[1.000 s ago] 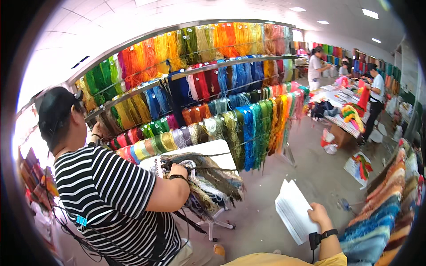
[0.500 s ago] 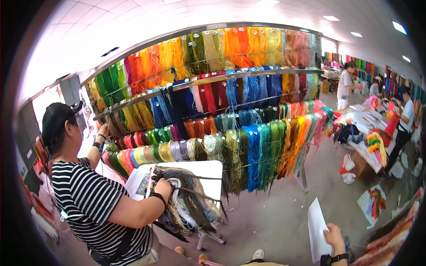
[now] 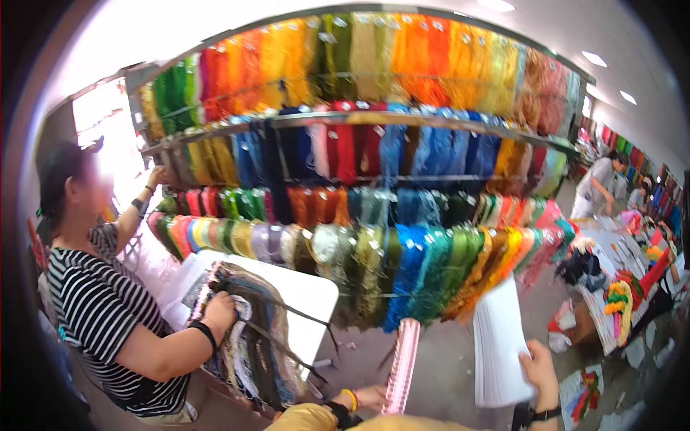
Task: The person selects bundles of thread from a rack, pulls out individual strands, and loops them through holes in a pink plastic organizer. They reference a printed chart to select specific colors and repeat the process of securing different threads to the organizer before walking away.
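Head view: left hand (image 3: 370,397) clenched round base of pink ribbed tube (image 3: 402,365), tube upright before yarn rack (image 3: 374,237). Right hand (image 3: 540,368) fingers grasping white paper sheaf (image 3: 501,352) by lower edge (thin grip). Risk: sheaf sags, sheets slide loose; tube tip could snag hanging skeins.

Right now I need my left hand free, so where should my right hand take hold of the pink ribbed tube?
Grip the pink ribbed tube around its middle, coming from its right side. It stands nearly upright, the left hand holds its lower end, and the shaft above is bare. The right hand holds white sheets of paper.
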A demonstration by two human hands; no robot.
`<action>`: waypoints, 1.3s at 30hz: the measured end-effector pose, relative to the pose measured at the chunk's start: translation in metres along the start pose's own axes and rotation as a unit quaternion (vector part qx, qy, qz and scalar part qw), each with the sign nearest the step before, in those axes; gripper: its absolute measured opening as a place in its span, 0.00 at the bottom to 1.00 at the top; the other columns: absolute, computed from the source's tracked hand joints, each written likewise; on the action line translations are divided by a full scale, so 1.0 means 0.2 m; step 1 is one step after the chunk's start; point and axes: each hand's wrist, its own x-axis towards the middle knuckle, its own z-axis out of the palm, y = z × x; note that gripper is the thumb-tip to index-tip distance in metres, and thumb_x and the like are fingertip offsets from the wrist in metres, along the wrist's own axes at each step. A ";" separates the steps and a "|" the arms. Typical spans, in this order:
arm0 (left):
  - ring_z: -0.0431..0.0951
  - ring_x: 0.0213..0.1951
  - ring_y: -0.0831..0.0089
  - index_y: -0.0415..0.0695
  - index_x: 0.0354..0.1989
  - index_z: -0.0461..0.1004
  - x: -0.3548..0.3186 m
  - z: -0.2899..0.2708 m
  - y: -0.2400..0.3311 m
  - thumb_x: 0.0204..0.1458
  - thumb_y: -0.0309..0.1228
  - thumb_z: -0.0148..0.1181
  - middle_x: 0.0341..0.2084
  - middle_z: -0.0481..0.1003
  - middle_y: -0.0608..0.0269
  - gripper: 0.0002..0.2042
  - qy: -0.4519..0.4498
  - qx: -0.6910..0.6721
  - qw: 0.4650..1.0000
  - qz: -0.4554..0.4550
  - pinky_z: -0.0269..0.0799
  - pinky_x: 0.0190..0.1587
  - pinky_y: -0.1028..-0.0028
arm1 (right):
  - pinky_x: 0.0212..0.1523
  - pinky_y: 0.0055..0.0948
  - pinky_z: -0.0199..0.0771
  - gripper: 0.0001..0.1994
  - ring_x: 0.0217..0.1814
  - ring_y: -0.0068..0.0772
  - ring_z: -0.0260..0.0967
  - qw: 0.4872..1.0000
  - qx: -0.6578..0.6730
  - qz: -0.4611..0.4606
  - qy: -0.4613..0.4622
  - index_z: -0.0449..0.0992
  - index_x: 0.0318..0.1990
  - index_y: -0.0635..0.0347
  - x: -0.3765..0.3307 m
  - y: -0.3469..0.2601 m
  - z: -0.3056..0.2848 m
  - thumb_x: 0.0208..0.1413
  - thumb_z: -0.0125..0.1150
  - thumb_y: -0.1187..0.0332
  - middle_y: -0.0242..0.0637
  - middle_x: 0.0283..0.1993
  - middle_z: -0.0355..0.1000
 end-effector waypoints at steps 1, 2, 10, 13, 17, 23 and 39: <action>0.67 0.33 0.85 0.47 0.44 0.67 -0.03 0.02 0.11 0.47 0.28 0.53 0.32 0.70 0.77 0.14 -0.012 -0.005 0.999 0.053 0.64 0.35 0.82 | 0.31 0.26 0.65 0.09 0.28 0.29 0.67 0.999 0.024 -0.004 -0.026 0.70 0.33 0.67 0.08 -0.05 -0.02 0.42 0.53 0.76 0.43 0.26 0.70; 0.67 0.38 0.83 0.44 0.47 0.65 -0.04 0.01 0.19 0.49 0.28 0.52 0.36 0.70 0.72 0.16 0.002 0.014 0.998 0.069 0.64 0.40 0.80 | 0.31 0.26 0.65 0.09 0.29 0.28 0.67 0.997 0.050 -0.016 -0.050 0.70 0.34 0.66 0.18 -0.12 -0.03 0.42 0.53 0.76 0.43 0.27 0.70; 0.67 0.34 0.83 0.38 0.41 0.67 -0.17 0.05 0.81 0.48 0.27 0.54 0.32 0.71 0.69 0.12 0.139 0.141 0.942 0.271 0.64 0.37 0.80 | 0.33 0.20 0.65 0.08 0.32 0.20 0.66 0.952 0.273 -0.110 -0.080 0.68 0.37 0.67 0.96 -0.06 -0.02 0.48 0.51 0.75 0.34 0.31 0.70; 0.68 0.35 0.81 0.38 0.44 0.66 -0.17 0.14 1.07 0.48 0.25 0.52 0.34 0.71 0.67 0.13 0.170 0.070 0.926 0.331 0.65 0.39 0.79 | 0.34 0.18 0.65 0.07 0.32 0.19 0.65 0.889 0.448 -0.055 -0.077 0.67 0.37 0.66 1.25 0.05 0.14 0.49 0.49 0.76 0.33 0.33 0.69; 0.70 0.38 0.78 0.38 0.47 0.63 -0.08 0.14 1.43 0.50 0.22 0.48 0.37 0.70 0.65 0.14 0.204 -0.010 0.907 0.369 0.66 0.41 0.78 | 0.34 0.19 0.65 0.08 0.32 0.19 0.65 0.858 0.507 -0.026 -0.078 0.66 0.38 0.66 1.56 0.28 0.41 0.48 0.49 0.78 0.33 0.32 0.69; 0.69 0.38 0.79 0.38 0.47 0.60 0.16 -0.07 1.67 0.50 0.21 0.47 0.38 0.69 0.65 0.14 0.180 -0.003 0.919 0.352 0.66 0.42 0.76 | 0.30 0.21 0.65 0.08 0.30 0.24 0.66 0.957 0.281 0.029 -0.063 0.66 0.35 0.69 1.74 0.42 0.53 0.47 0.50 0.75 0.37 0.29 0.69; 0.69 0.24 0.85 0.40 0.42 0.64 0.42 -0.35 1.84 0.47 0.27 0.51 0.24 0.70 0.69 0.13 0.198 0.001 0.946 0.258 0.66 0.24 0.85 | 0.27 0.21 0.65 0.16 0.26 0.21 0.65 0.970 0.232 0.047 -0.053 0.60 0.46 0.65 1.73 0.40 0.45 0.47 0.50 0.76 0.37 0.25 0.68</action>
